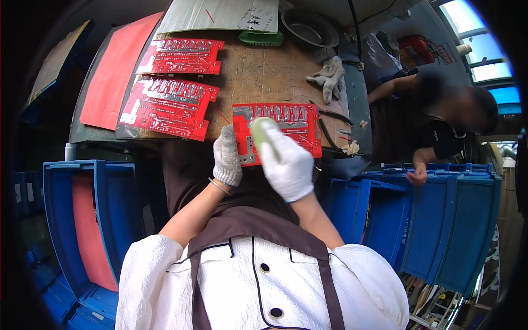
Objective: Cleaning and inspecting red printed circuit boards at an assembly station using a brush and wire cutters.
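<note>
At the near edge of a scuffed wooden workbench (264,71), a person bends over a red circuit board (305,135), which I take as the middle of the dial, twelve being the far side. From half past seven comes the left forearm, a bangle at its wrist; the left hand (228,157), in a greyish knit glove, stands upright against the board's left edge, fingers drawn close together and gripping that side, though how far they reach underneath I cannot tell. From five o'clock the right forearm slants in, and the right hand (289,168), gloved in white, lies over the board's middle with its fingers wrapped round a pale green rounded tool (258,135), too blurred for me to say whether brush or pad. The board's near side reaches past the bench's edge, toward the apron. Straight ahead, between eleven and one, bare wood gives room as far as a green brush (261,38) at twelve and a metal basin (309,27) just past it. Leftward the room narrows: two more red boards (173,107) lie at half past nine and ten. Dark-handled pliers (335,115) sit just beside the board, between two and three, with a spare glove (329,80) at half past one. Off the bench, a blue crate (52,220) stands at eight, stacked blue bins (429,220) at four, and a co-worker (440,137) leans near three.
</note>
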Demonstrator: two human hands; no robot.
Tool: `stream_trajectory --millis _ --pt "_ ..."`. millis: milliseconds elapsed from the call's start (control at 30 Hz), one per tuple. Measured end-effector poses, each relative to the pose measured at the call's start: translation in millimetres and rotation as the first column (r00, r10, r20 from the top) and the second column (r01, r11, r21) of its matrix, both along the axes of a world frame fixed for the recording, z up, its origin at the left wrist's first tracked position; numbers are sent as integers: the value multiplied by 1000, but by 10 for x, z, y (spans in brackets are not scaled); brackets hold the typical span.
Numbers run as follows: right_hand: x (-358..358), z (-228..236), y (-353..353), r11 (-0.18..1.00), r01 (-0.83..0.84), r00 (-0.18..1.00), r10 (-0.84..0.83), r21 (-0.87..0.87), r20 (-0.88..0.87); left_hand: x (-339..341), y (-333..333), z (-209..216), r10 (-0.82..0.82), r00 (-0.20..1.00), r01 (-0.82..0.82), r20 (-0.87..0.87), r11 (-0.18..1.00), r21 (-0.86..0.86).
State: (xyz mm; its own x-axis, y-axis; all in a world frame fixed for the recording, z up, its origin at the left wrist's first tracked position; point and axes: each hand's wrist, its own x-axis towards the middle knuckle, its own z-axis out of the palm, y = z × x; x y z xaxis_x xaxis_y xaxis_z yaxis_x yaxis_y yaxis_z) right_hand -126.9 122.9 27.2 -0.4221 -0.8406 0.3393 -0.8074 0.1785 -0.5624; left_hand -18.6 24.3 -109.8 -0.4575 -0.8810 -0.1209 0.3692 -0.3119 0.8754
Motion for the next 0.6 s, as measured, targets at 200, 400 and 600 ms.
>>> stream_trajectory --millis 200,400,600 --pt "-734 186 -406 986 168 964 -166 9 206 -12 38 289 29 998 -29 -60 1000 -1" --pt "19 105 -438 992 -129 989 130 16 -74 97 -65 -74 -132 984 153 121 972 -181" --pt "-591 -42 -227 990 135 989 -137 -44 -46 -61 47 171 70 997 -70 -20 998 5"
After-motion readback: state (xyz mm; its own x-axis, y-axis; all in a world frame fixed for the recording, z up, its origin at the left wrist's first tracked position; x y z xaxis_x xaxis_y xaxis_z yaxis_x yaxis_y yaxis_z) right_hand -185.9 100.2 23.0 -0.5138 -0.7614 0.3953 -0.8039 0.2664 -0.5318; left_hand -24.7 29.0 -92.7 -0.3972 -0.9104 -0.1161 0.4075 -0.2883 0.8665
